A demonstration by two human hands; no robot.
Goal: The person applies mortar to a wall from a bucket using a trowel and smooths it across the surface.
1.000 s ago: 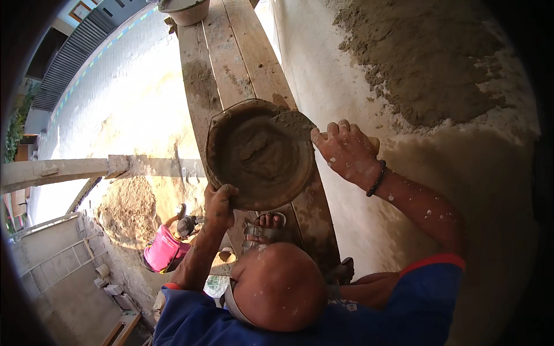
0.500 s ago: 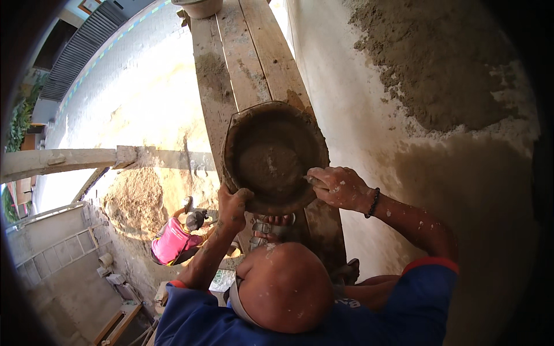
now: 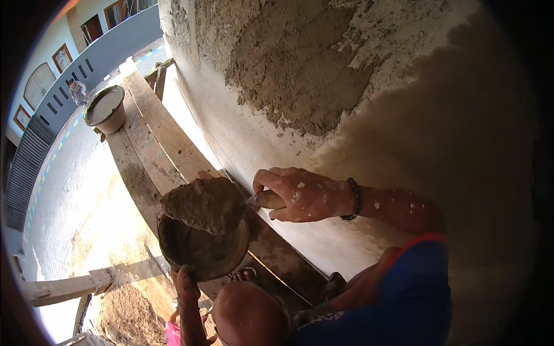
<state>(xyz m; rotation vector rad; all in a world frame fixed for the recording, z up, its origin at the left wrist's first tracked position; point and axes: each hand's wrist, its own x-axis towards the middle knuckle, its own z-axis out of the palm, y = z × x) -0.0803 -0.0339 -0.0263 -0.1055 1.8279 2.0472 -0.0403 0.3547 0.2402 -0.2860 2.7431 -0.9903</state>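
The right hand [image 3: 300, 195] is closed around one trowel [image 3: 231, 203] heaped with mortar, above one mortar pan [image 3: 202, 251] whose near rim the left hand [image 3: 186, 281] grips. Three scaffold planks [image 3: 167, 144] run along the wall [image 3: 300, 75]; one bucket [image 3: 105, 109] stands at their far end.

Mortar pan [image 3: 199, 254] on plank [image 3: 161, 138], wall [image 3: 404, 115] right, bucket [image 3: 105, 109] beyond.

Your trowel [image 3: 219, 203] carries a thick heap of wet grey-brown mortar, its blade tilted and almost hidden under the load; only the wooden handle shows, at your fist. It hangs just over the round mortar pan [image 3: 202, 249], which is dark, caked and apparently part-full, resting on the scaffold planks by the wall.
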